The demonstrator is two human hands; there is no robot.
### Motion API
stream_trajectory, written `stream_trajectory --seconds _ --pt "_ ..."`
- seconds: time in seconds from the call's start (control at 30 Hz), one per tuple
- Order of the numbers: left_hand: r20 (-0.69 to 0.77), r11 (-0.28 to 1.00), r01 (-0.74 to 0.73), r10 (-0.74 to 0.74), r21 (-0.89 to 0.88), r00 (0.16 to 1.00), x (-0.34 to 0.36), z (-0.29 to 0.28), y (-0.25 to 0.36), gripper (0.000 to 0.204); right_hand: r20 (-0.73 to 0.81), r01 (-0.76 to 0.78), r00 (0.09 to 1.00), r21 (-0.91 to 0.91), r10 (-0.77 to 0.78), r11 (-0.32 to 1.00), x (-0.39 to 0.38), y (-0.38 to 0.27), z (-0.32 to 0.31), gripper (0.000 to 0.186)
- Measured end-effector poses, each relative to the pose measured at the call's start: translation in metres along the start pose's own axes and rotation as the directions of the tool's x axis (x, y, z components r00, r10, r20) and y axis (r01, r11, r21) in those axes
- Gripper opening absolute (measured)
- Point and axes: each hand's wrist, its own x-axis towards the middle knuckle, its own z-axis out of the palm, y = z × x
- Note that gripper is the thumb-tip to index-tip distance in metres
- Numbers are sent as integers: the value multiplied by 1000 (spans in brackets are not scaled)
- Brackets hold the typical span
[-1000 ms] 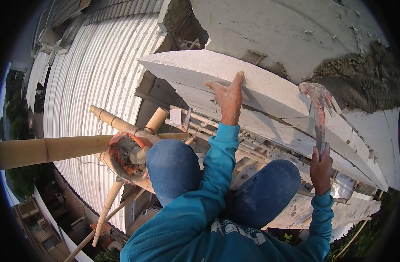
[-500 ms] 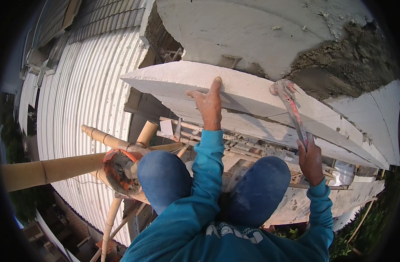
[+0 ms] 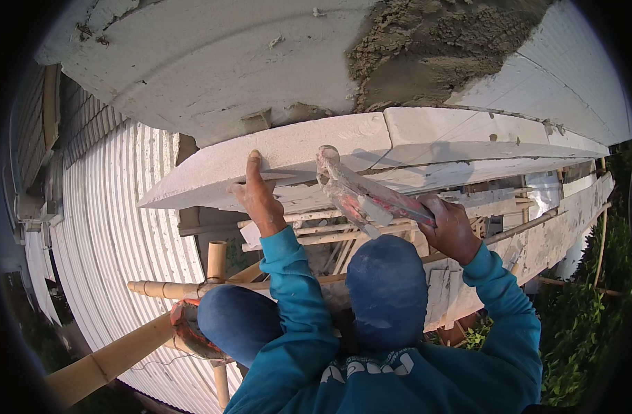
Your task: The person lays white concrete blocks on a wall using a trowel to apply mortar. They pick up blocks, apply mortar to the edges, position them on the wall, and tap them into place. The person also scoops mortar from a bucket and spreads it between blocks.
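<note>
My left hand [image 3: 262, 201] rests against the front edge of a white lightweight concrete block [image 3: 309, 140], its thumb and fingers spread. The block lies in the top row of a low wall. Its left end tapers to a point in this view, and its right end meets a neighbouring white block [image 3: 461, 127] at a thin joint. In my right hand [image 3: 450, 228] is a hammer [image 3: 378, 196] with a worn red handle and a head crusted in pale mortar. The hammer head is in front of the block, to the right of my left hand; whether they touch I cannot tell.
Wet grey mortar [image 3: 426, 55] is spread on the pale surface beyond the blocks. Bamboo poles [image 3: 109, 352] and a mortar-stained orange bucket [image 3: 185, 321] stand at lower left. Corrugated white roofing [image 3: 129, 207] slopes beyond them. A plank platform [image 3: 537, 255] runs right, beside green foliage [image 3: 578, 338].
The view has shifted, showing more of the wall to the right. The hammer has swung from nearly upright to slanting leftward, and its head is closer to my left hand. My left hand stays at the block.
</note>
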Motion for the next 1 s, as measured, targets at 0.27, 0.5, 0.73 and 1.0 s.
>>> stream_trajectory --seconds 0.27,0.5,0.73,1.0 --pt "120 983 -44 23 176 993 -4 -9 2 70 -43 304 951 -55 -307 951 13 16 -6 51" --pt "27 996 61 -63 66 998 -5 -2 10 83 -57 266 962 -41 -268 963 20 16 -4 50" --pt "38 999 24 -25 28 999 -5 -3 8 90 47 14 999 55 -17 998 20 11 13 43" --pt "-103 993 85 -93 -86 990 -6 4 0 137 141 -74 988 68 64 995 38 0 6 32"
